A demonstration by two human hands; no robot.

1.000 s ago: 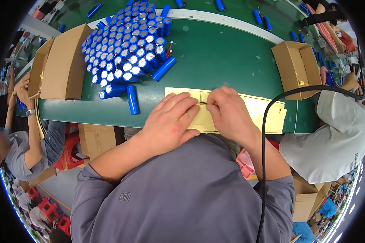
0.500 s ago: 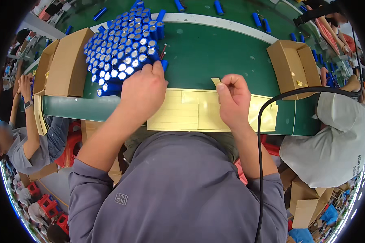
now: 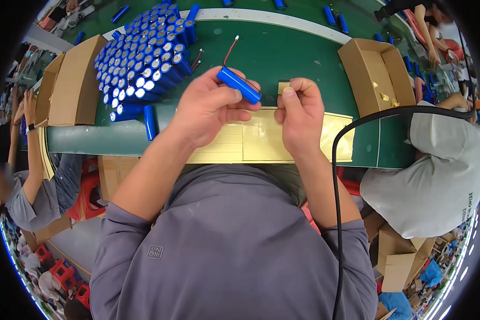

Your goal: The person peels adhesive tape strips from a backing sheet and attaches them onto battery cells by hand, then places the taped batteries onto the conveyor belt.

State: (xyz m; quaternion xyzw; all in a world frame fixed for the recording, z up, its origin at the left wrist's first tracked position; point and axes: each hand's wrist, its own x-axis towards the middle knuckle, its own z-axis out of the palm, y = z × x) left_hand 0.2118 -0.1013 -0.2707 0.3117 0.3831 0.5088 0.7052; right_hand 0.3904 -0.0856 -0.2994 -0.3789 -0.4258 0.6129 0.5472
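Observation:
Between the thumb and fingers of my left hand (image 3: 205,109) is a blue cylindrical battery (image 3: 239,85), tilted, with a red lead and white plug rising from its far end. My right hand (image 3: 302,114) pinches a small yellow-backed strip with a dark edge (image 3: 284,85), a short way right of the battery. Under both hands lies a pale yellow sheet (image 3: 261,144) marked with lines along the table's near edge. To the left stands a dense cluster of upright blue batteries (image 3: 144,58). One loose battery (image 3: 150,122) lies in front of that cluster.
Open cardboard boxes stand at the left (image 3: 80,85) and right (image 3: 376,80) of the green table (image 3: 266,48). A black cable (image 3: 337,186) hangs in front of my right arm. A person in a pale shirt (image 3: 426,165) sits at the right, another (image 3: 32,192) at the left.
My left hand has come away from the battery cluster toward the middle, now holding a battery. My right hand still pinches the strip. A loose battery now shows beside the cluster.

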